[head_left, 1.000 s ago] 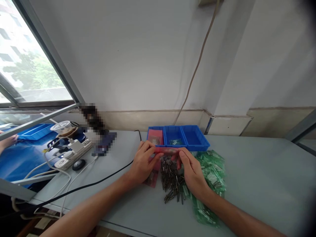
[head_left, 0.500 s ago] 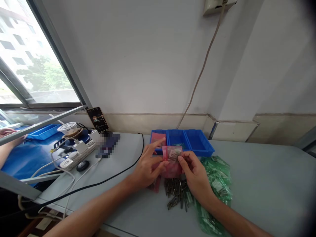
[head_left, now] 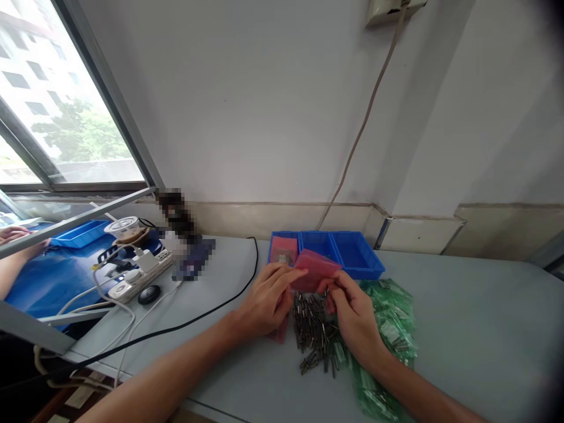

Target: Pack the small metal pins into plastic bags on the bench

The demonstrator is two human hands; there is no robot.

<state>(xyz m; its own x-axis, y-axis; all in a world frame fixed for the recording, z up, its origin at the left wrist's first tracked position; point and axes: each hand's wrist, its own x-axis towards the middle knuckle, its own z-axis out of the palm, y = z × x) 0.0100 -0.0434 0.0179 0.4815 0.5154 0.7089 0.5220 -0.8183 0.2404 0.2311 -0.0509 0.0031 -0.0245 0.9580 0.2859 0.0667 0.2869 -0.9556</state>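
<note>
Right hand [head_left: 352,308] is pinching the pink bag [head_left: 318,269] at its lower right, thumb and fingertips closed on it. Left hand [head_left: 264,296] has its forefinger laid on the bag's left edge; from here I can't tell whether the thumb closes on it too. Bag is up off the table, in front of the blue tray [head_left: 381,271] and above the metal pins [head_left: 308,329]. Long axis runs roughly across, left to right, dipping at the right end; top edge slopes down toward the right hand. A plain pink face shows.

Against half a second ago: bag stood squarer then, its contents showing and a darker red strip down the left side. Now it's turned and tilted, contents out of sight. Left forefinger pointed up and clear then; now it's down on the bag.

Around the hands: second pink bag [head_left: 279,336] on the table, partly under the left hand; green bags [head_left: 392,329] just right of the pins, beside the right forearm. Another pink packet [head_left: 282,247] sits in the tray's left compartment. Farther left: black cable [head_left: 189,322], mouse [head_left: 148,294], power strip [head_left: 141,276], cup [head_left: 126,228].
</note>
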